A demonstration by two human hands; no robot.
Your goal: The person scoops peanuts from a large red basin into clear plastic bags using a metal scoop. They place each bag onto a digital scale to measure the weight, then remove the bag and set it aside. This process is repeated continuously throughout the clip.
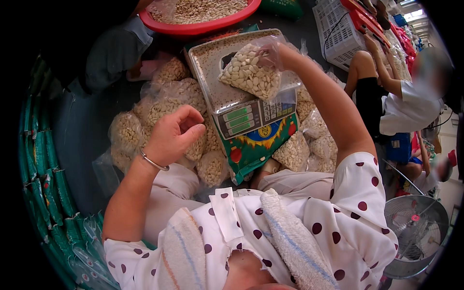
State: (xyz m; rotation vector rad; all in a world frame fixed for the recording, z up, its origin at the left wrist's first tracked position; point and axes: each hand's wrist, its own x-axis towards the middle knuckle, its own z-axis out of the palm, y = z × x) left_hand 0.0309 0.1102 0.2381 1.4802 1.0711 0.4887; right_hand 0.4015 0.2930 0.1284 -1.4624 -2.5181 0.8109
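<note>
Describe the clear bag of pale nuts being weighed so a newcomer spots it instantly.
Find the grey digital scale at the table's centre. On its metal tray lies the clear plastic bag of pale nuts, pinched by the right hand. The other bags lie around the scale.

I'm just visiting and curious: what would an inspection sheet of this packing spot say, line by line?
Surface: digital scale with a metal tray, resting on a colourful printed bag.
Job's things: clear bag of pale seeds held on the tray.
Clutter: filled seed bags heaped around the scale; red basin of seeds behind; green packets stacked at the left.
Hands: right hand grips the bag's top; left hand hovers with curled fingers, holding nothing visible.
Cables: a dark cord over the white crate.
Surroundings: another seated person at the right; floor fan.
</note>
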